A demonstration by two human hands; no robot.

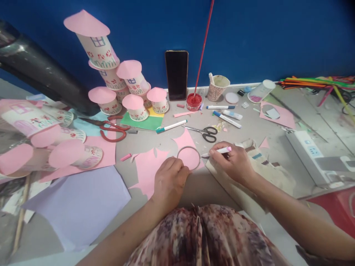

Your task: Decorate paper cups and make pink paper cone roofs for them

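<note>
My left hand (169,180) is closed on the near edge of a thin ring (189,157) that lies on a pink paper sheet (155,164). My right hand (233,159) grips a white marker with a pink cap (219,151); its tip touches the ring's right edge. The pink sheet has pieces cut out of it.
Paper-cup houses with pink cone roofs (133,105) stand at the back left and lie at the left (55,147). Black scissors (203,132), red scissors (111,129), markers (171,126), a phone (176,75), a red paint pot (193,101), lilac paper (80,203), a power strip (313,155).
</note>
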